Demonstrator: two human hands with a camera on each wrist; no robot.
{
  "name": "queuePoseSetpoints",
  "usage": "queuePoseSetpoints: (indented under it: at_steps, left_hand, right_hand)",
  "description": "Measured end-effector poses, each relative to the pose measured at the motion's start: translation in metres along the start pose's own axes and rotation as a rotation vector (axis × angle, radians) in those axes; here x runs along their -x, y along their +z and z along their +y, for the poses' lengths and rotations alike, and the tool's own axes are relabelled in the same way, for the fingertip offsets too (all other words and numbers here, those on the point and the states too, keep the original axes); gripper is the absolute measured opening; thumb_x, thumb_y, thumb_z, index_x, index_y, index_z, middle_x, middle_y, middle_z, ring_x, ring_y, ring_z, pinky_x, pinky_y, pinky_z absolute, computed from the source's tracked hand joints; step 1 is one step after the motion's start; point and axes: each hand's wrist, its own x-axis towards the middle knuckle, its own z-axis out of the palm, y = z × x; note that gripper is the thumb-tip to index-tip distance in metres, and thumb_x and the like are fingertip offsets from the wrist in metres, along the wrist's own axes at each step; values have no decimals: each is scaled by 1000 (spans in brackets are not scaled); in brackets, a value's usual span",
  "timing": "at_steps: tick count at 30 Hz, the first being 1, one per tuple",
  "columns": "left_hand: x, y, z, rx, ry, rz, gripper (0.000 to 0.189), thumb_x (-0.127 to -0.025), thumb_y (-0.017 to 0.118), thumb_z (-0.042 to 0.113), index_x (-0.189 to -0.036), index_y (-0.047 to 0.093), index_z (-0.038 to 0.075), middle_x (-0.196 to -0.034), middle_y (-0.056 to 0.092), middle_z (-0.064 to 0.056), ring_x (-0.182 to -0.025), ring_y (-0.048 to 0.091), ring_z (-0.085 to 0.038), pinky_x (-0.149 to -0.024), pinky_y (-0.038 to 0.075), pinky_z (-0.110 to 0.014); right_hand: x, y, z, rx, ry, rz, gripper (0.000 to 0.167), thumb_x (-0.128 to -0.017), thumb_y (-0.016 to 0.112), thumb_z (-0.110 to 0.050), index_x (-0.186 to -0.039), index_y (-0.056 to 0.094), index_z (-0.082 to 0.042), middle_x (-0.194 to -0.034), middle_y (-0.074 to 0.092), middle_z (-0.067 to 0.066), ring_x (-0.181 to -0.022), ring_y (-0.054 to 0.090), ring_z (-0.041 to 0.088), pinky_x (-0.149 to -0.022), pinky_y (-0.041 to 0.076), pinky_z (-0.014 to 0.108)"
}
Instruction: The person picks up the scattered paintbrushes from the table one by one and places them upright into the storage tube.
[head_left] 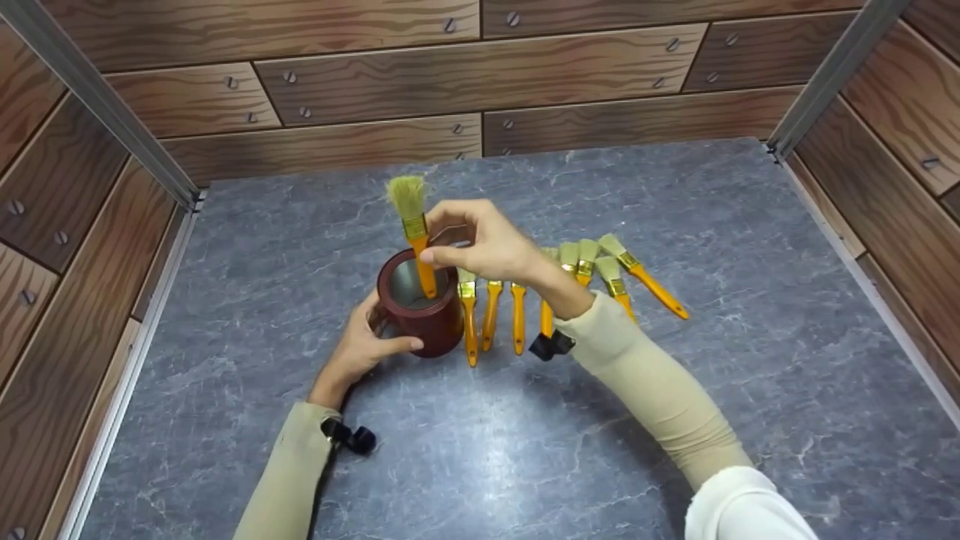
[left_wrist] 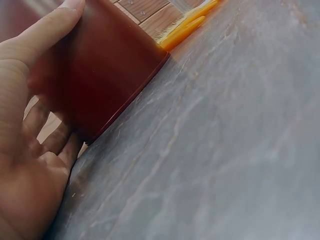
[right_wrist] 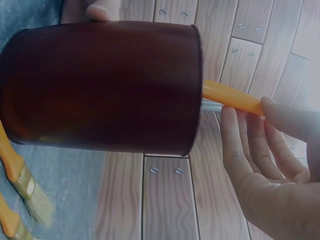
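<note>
A dark red cylindrical pot (head_left: pixel 431 334) with a grey inside stands on the table. My left hand (head_left: pixel 360 345) grips its near left side, thumb across the front; the left wrist view shows the palm and thumb (left_wrist: pixel 47 30) against the wall of the pot. Over the pot's mouth, my right hand (head_left: pixel 480 240) pinches a paintbrush (head_left: pixel 420 240) with an orange handle, bristles up. The handle's end dips inside the rim, as the right wrist view also shows with the orange handle (right_wrist: pixel 230 96) between thumb and fingers.
Several more orange-handled brushes lie in a row right of the pot, such as one brush (head_left: pixel 470 322) near it and another brush (head_left: pixel 645 277) at the far right. My right forearm passes over some of them. Wood-patterned walls (head_left: pixel 375 82) enclose the grey marbled table (head_left: pixel 480 435).
</note>
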Motion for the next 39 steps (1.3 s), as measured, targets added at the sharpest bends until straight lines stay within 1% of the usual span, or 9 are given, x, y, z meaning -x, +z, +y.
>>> queuePoseSetpoints:
  at_steps: [5,12,18,24,29,32,35,39]
  left_hand:
    - [1,-1,0,-1,-4,1,88,-81,94,4,-156,53,24,-149,64,-4,-142,57,-26,-122,44,-40]
    - [0,-1,-2,-3,-2,1,90,-80,94,3,-157,52,22,-148,64,-5,-142,57,-25,-122,44,-38]
    - [0,0,-1,2,2,-12,91,-80,93,2,-158,51,22,-150,63,-6,-142,57,-27,-121,46,-38]
    - [0,-1,-1,16,-1,3,89,-79,94,1,-155,53,19,-147,65,-8,-140,59,-27,-120,46,-36]
    - [0,0,-1,27,-13,3,90,-79,94,1,-156,52,19,-148,65,-7,-144,56,-25,-123,43,-36]
    - [0,0,-1,23,-13,9,90,-79,94,1,-157,52,20,-148,65,-7,-144,56,-25,-123,43,-35]
    - [0,0,-1,20,-6,18,91,-77,95,-1,-156,54,19,-147,66,-7,-143,57,-25,-123,43,-34]
    - [1,0,-4,-2,13,25,89,-76,95,-2,-154,56,17,-145,68,-8,-140,59,-25,-121,46,-33]
  right_hand:
    - [-1,3,7,5,19,-6,14,-97,78,-6,-110,72,-4,-105,73,9,-94,75,27,-83,66,41]
    - [-1,4,17,-27,7,-18,18,-97,78,-5,-114,72,-2,-109,74,11,-100,75,27,-89,66,42]
    - [1,3,17,-28,-2,-20,18,-98,77,-6,-115,72,-1,-111,74,14,-100,76,30,-89,65,43]
    - [4,-1,16,-14,13,-6,17,-98,78,-8,-113,72,-3,-110,75,12,-101,75,28,-90,65,41]
    - [11,-9,14,-5,21,11,18,-98,79,-8,-114,73,-2,-111,75,16,-102,74,29,-93,64,43]
    - [17,-16,13,28,29,27,20,-98,78,-9,-116,73,-2,-113,75,15,-102,74,28,-94,64,43]
    - [22,-25,14,56,49,43,22,-99,78,-9,-118,73,0,-114,75,13,-103,74,27,-94,64,42]
    - [31,-39,14,80,79,69,24,-98,77,-7,-120,72,3,-116,75,14,-104,73,27,-96,63,39]
